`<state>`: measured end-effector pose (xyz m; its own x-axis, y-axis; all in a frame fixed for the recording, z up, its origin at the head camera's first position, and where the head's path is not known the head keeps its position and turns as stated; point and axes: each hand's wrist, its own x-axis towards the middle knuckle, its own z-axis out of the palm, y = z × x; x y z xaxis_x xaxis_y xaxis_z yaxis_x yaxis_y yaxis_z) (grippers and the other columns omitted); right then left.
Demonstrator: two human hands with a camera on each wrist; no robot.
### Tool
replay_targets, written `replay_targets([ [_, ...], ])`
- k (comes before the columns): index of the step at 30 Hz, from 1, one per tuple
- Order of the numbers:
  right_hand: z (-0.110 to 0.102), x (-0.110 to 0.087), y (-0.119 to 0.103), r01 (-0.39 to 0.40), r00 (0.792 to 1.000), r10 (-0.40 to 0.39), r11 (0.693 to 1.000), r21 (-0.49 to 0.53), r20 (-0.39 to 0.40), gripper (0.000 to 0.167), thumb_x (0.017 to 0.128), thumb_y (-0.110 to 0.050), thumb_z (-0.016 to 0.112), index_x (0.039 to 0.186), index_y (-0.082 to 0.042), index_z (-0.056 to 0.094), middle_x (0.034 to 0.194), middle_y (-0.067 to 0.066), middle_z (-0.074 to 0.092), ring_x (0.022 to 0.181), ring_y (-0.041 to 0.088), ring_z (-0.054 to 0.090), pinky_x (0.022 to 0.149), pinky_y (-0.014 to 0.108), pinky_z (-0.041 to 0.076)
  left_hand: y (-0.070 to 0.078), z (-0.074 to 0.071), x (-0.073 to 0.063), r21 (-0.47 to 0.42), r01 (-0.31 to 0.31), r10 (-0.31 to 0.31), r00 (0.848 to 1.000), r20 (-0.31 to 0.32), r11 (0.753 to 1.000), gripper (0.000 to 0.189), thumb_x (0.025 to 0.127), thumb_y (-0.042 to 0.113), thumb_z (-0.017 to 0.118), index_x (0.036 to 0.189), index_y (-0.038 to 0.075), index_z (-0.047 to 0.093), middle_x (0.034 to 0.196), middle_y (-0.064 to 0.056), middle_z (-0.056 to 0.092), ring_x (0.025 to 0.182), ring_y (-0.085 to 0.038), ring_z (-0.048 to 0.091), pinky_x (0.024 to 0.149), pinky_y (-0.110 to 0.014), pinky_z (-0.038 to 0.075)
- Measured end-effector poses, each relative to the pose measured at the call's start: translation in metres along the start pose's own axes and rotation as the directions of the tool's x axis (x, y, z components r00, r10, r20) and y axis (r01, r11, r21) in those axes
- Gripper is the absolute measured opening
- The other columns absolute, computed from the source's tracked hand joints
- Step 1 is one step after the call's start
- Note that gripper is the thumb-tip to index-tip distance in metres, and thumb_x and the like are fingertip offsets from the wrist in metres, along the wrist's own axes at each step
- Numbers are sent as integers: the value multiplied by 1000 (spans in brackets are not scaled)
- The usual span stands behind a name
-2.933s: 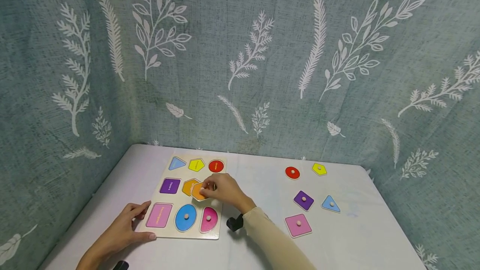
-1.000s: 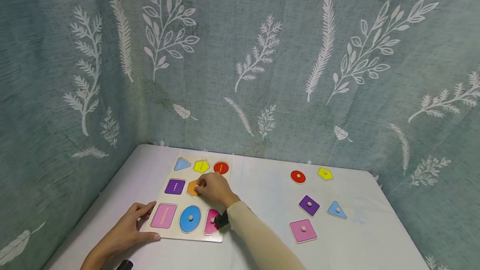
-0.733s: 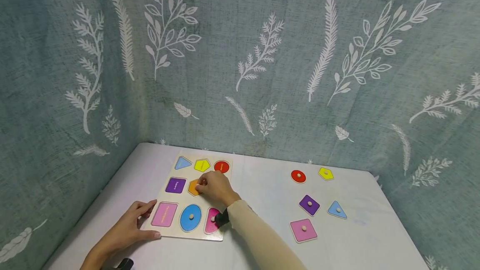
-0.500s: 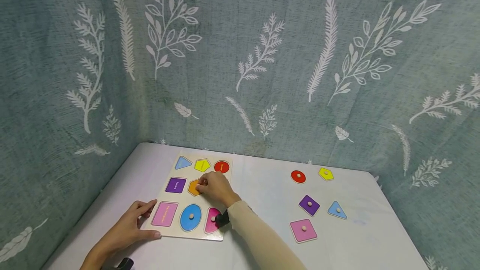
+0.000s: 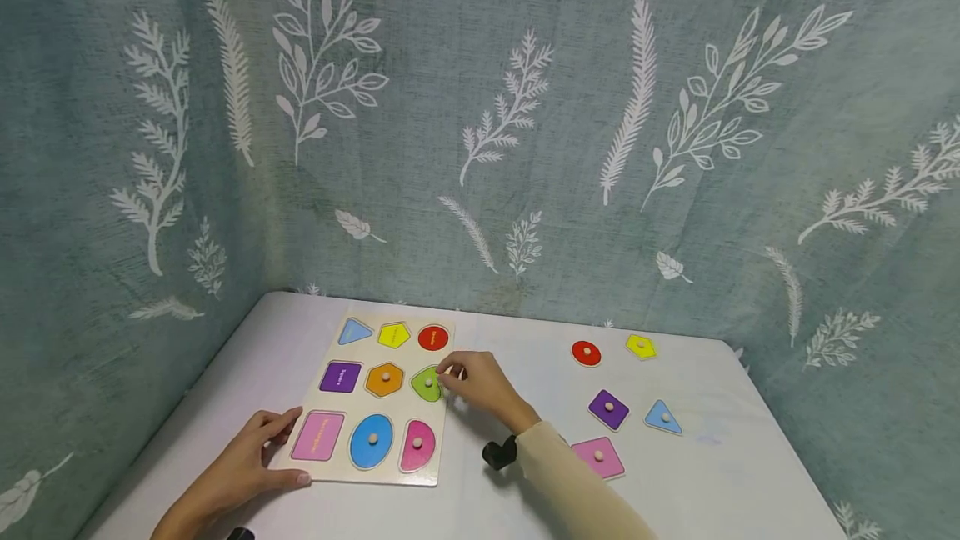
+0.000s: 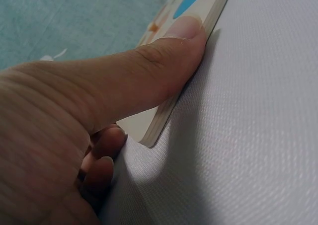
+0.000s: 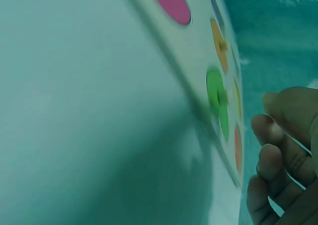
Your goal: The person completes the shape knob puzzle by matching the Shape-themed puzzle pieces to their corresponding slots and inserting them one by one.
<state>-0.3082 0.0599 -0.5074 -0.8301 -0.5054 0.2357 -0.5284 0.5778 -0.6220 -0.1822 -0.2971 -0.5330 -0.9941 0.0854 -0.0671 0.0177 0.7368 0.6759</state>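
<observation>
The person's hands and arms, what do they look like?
The left hand and right hand are bare. A plain, long beige sleeve reaches the right wrist, with a small black device near it. Another black piece shows near the left wrist; no sleeve is visible there.

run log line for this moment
left hand: touching corner of puzzle board; right hand: empty, beside green piece; orange hexagon: on board; purple knobbed piece: on table
</observation>
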Motion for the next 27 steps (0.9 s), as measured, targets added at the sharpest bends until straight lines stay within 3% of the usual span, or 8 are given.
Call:
replay_targets([
  [14,-58,-92,34,-8,998,3,998,-60,-69,7,95,-13,75,101,-13,77,80,-12,65,66,3,53,63,25,47,-2,-3,1,2,24,-24,1000,6,1000,111,70,41,95,152,-10,40,115,-13,48,105,-26,48,83,-36,46],
  [27,-93,-172,57,-177,973,168,983,-42,-156,6,93,-15,78,98,-18,75,78,-17,62,65,3,52,59,23,46,-2,1,0,-10,12,-12,1000,8,1000,110,71,41,95,151,-11,40,114,-12,48,105,-26,49,81,-33,45],
])
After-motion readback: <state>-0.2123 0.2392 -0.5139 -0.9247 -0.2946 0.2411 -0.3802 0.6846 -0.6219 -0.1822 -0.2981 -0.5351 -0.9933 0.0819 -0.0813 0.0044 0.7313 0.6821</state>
